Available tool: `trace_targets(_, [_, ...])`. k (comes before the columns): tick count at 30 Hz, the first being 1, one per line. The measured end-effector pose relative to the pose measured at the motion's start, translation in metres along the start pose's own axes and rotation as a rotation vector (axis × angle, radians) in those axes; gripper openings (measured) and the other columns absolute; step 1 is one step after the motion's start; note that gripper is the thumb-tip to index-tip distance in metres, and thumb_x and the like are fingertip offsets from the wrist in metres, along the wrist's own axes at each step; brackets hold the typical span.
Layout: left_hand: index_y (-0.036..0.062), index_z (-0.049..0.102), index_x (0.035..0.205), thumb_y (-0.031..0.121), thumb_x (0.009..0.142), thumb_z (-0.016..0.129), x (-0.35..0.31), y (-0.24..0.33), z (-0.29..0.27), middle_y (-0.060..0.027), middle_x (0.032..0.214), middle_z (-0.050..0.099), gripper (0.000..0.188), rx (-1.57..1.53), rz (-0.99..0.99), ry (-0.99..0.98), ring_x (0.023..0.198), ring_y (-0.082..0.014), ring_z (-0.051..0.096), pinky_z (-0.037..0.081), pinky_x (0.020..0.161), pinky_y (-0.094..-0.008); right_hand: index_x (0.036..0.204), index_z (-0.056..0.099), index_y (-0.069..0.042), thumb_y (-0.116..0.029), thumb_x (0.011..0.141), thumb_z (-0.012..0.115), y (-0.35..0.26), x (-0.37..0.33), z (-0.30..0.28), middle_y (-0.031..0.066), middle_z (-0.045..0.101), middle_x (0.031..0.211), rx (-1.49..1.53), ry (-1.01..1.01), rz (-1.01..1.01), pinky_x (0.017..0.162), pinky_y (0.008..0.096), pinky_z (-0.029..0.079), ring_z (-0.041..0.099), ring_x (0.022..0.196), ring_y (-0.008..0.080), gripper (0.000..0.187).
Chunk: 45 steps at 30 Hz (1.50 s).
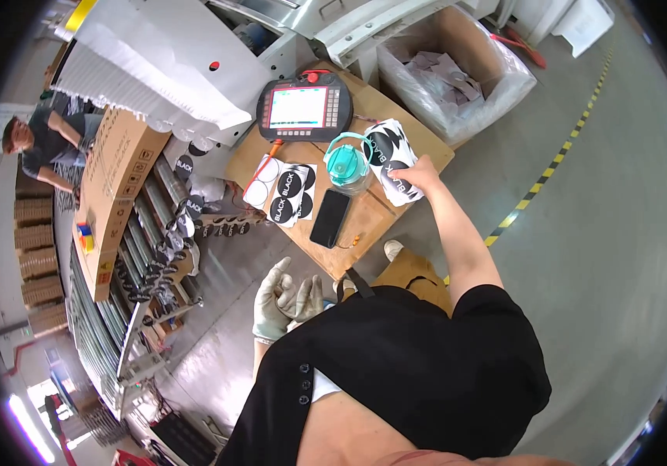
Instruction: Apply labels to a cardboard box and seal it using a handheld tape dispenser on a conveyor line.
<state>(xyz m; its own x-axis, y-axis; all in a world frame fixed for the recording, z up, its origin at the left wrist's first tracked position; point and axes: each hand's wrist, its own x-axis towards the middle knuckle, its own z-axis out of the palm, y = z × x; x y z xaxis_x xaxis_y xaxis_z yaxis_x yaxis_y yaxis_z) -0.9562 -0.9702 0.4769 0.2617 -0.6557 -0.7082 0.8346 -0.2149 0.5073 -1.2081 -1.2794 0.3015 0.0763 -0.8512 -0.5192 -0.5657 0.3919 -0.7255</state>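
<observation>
The gloved left hand point(280, 301) hangs beside the near-left edge of the desk point(367, 220), fingers half curled; whether it holds anything, I cannot tell. One smartphone point(331, 219) lies near that edge, bare wood to its right. Farther back are two stacks of round-label sheets, the left stack point(290, 203) and the right stack point(390, 147), each reaching a side edge. The bare right hand point(420, 175), partly closed, has its thumb on the right stack, grip unclear. Between them stands one bottle point(346, 165); behind, one control pendant point(298, 109).
</observation>
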Motion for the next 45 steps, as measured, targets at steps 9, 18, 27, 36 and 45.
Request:
trace_targets(9, [0.0048,0.058,0.099,0.023,0.086,0.059,-0.009,-0.039,0.013,0.0014,0.047,0.031,0.022,0.007,-0.006,0.079,0.05,-0.012,0.048,0.049,0.089,-0.0371,0.11,0.054,0.01,-0.022,0.053,0.084,0.014,0.009,0.017,0.0189,0.065,0.097,0.32,-0.162,-0.174,0.081,0.0329,0.05,0.064,0.088,0.028,0.072])
trace_targets(18, [0.0045,0.057,0.102,0.023,0.09,0.053,-0.02,-0.059,0.039,0.0025,0.047,0.031,0.023,0.03,0.017,0.115,0.037,-0.0111,0.033,0.05,0.085,-0.0309,0.107,0.058,0.001,-0.009,0.072,0.07,0.001,-0.018,-0.082,0.0092,0.066,0.093,0.984,-0.674,-0.082,0.075,0.0313,0.053,0.064,0.082,0.0187,0.039])
trace_targets(27, [-0.0006,0.048,0.112,0.023,0.092,0.048,-0.03,-0.065,0.06,0.0021,0.049,0.034,0.031,0.034,-0.018,0.01,0.037,-0.0107,0.038,0.053,0.077,-0.0272,0.105,0.056,-0.003,-0.018,0.057,0.076,0.01,0.012,-0.114,0.0177,0.065,0.095,-0.188,0.041,-0.427,0.078,0.0368,0.049,0.064,0.09,0.0295,0.054])
trace_targets(36, [0.001,0.05,0.117,0.027,0.091,0.052,-0.039,-0.08,0.07,-0.0015,0.062,0.047,0.037,-0.042,0.04,0.165,0.056,-0.0116,0.053,0.045,0.052,-0.0251,0.105,0.053,-0.005,-0.018,0.064,0.066,0.044,0.039,-0.054,0.0204,0.062,0.103,-0.521,0.067,-0.125,0.086,0.0422,0.047,0.059,0.1,0.0358,0.045])
trace_targets(45, [-0.0007,0.05,0.119,0.03,0.089,0.056,-0.013,-0.059,0.083,-0.0084,0.085,0.06,0.043,0.47,0.08,-0.093,0.076,-0.0122,0.058,0.05,0.073,-0.026,0.107,0.056,0.003,0.001,0.064,0.069,-0.021,-0.043,-0.117,0.0101,0.064,0.097,0.595,-0.328,-0.309,0.077,0.0283,0.049,0.061,0.087,0.0159,0.045])
